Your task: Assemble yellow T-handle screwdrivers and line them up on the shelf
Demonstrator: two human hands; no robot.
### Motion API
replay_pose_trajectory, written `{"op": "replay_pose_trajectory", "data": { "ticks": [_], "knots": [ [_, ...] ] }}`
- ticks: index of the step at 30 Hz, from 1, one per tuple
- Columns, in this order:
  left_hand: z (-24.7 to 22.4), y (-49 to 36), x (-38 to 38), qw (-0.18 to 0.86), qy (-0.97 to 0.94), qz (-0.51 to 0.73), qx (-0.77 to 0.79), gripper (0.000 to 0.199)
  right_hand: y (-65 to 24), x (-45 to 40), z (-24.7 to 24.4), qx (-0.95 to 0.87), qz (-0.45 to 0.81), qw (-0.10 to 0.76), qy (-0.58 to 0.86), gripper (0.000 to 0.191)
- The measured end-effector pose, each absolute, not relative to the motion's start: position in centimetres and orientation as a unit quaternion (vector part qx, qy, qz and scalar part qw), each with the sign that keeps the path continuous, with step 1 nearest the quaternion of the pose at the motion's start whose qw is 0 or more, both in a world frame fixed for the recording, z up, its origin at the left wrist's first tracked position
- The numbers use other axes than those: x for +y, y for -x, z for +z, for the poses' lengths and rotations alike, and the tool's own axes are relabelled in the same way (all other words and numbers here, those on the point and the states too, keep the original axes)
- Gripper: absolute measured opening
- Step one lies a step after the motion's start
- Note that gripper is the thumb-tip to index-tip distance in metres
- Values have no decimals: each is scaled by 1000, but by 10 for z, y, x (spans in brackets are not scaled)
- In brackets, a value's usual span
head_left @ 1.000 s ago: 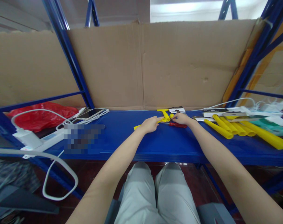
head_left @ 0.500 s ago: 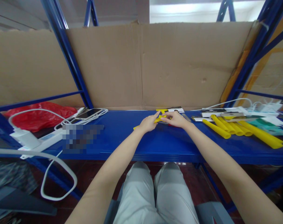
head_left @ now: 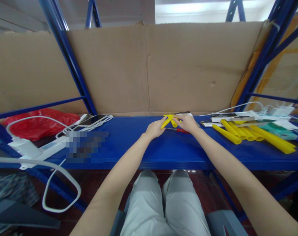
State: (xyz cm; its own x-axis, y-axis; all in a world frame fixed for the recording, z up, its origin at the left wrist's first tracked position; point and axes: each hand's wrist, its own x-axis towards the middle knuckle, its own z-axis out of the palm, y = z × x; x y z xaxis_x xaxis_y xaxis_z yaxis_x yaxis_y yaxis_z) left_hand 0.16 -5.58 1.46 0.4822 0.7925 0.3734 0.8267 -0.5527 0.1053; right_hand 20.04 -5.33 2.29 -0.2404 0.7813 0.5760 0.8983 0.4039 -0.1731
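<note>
Yellow plastic piece [head_left: 165, 123] at twelve o'clock over worktop [head_left: 129, 142], long axis seven-to-one o'clock. Left hand [head_left: 155, 129] grasps its lower end; right hand [head_left: 187, 123] at three o'clock, grip unclear.

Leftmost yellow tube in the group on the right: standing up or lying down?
Lying down: the yellow tube rests on its side on the blue tabletop, angled toward the front edge.
</note>
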Motion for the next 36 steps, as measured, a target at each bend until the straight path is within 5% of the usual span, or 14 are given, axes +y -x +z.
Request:
{"op": "replay_pose_trajectory", "data": {
  "ticks": [15, 30, 36],
  "knots": [
    [15, -2, -56, 32, 878, -272, -392, 59, -237, -15, 9, -585, 91, 604, 534, 45],
    [16, -1, -55, 38, 880, -288, -377, 47, -248, -6, 4, -537, 161, 632, 536, 46],
    [22, -1, -59, 73, 830, -311, -458, 42, -236, -18, 10, -563, 279, 591, 506, 65]
  ]
}}
